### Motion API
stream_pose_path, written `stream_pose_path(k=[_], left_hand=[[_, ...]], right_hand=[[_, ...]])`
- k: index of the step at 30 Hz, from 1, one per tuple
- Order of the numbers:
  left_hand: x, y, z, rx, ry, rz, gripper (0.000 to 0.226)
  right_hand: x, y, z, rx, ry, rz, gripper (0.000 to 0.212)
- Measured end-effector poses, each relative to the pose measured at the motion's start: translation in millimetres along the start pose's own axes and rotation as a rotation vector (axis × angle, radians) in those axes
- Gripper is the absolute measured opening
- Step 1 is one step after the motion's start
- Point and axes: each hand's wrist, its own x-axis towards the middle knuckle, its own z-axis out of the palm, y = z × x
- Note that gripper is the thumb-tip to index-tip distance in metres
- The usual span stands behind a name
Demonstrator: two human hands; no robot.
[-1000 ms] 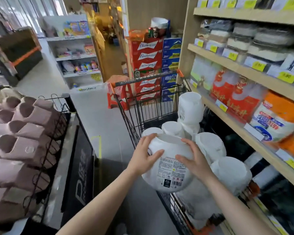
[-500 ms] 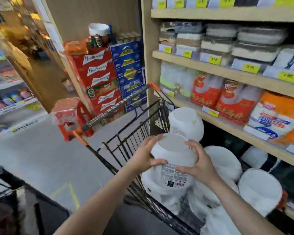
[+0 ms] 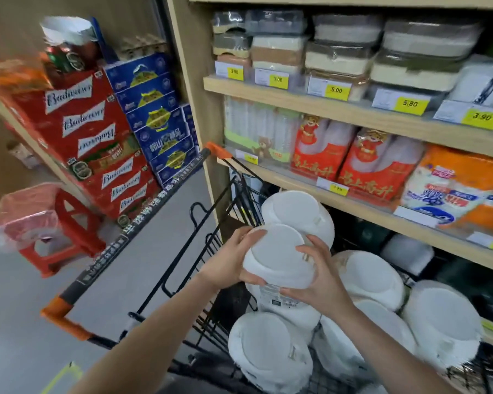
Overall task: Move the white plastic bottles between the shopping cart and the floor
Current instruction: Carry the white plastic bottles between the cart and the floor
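From the head camera, both hands grip one white bottle (image 3: 279,258) over the shopping cart (image 3: 165,282). The left hand (image 3: 228,267) curls round the bottle's left side, fingers spread along its rim. The right hand (image 3: 320,275) clamps the right side, thumb under the edge and fingers wrapped over the top. The hands sit apart, with the bottle between them.

The held bottle is turned bottom toward the camera, so a round, flat white base with a raised rim faces up. A printed label with small dark text shows below it, between the wrists. The bottle sits above a pile of other white bottles (image 3: 367,275) of the same kind that fill the cart's basket, their bases also facing the camera; one bottle (image 3: 296,211) lies just behind the held one.

The cart's far end is covered by the bottles and the arms. The cart's handle (image 3: 131,228) carries printed characters too blurred to read. The wooden shelves (image 3: 353,115) on the right are cut off by the picture's edge, and the red stool (image 3: 49,223) on the left is smeared.
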Motion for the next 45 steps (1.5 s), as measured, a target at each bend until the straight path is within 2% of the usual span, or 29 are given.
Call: stream_pose_path(k=[6,11,13,15,17,19,22,26,31,34,36,39,45], left_hand=[[2.9,-27.7,16.3,-0.019,-0.017,0.064,0.096],[-2.0,-19.5,10.3,0.005,-0.052,0.042,0.096],[-3.1,-12.5,3.5,0.045,-0.072,0.020,0.096],[-1.5,-4.5,-4.0,0.101,-0.057,0.030,0.089],[2.3,6.5,-12.2,0.144,-0.014,0.077,0.079],[6.8,19.6,-18.3,0.151,0.014,0.134,0.076],[12.1,44.4,-20.4,0.169,0.012,0.231,0.077],[23.7,84.1,-1.5,0.153,-0.038,0.370,0.054],[39.0,165.4,48.5,0.068,-0.233,0.451,0.050],[41.7,232.4,95.4,-0.044,-0.455,0.467,0.032],[39.2,267.5,119.0,-0.137,-0.547,0.448,0.024],[26.7,333.0,168.9,-0.260,-0.588,0.442,0.023],[-2.7,459.2,282.9,-0.491,-0.688,0.375,0.014]], right_hand=[[-2.7,4.6,15.6,-0.100,0.031,0.033,0.080],[-7.8,-2.0,7.5,-0.213,0.032,0.036,0.079],[-9.6,-8.4,-1.0,-0.238,0.003,0.044,0.079],[-11.7,-16.4,-13.7,-0.279,-0.102,0.084,0.081],[-15.3,-24.3,-28.0,-0.306,-0.225,0.162,0.083],[-21.7,-31.4,-42.6,-0.265,-0.262,0.228,0.085],[-37.3,-44.6,-65.1,-0.260,-0.227,0.264,0.083],[-71.6,-60.5,-97.1,-0.260,-0.136,0.354,0.070],[-150.0,-62.2,-150.3,-0.250,-0.089,0.620,0.047],[-213.2,-57.0,-185.9,-0.300,-0.063,0.766,0.046],[-243.3,-55.6,-204.5,-0.293,-0.054,0.830,0.046],[-318.5,-45.8,-241.4,-0.134,0.118,0.898,0.044],[-472.6,-25.2,-307.5,0.084,0.736,0.915,0.035]])
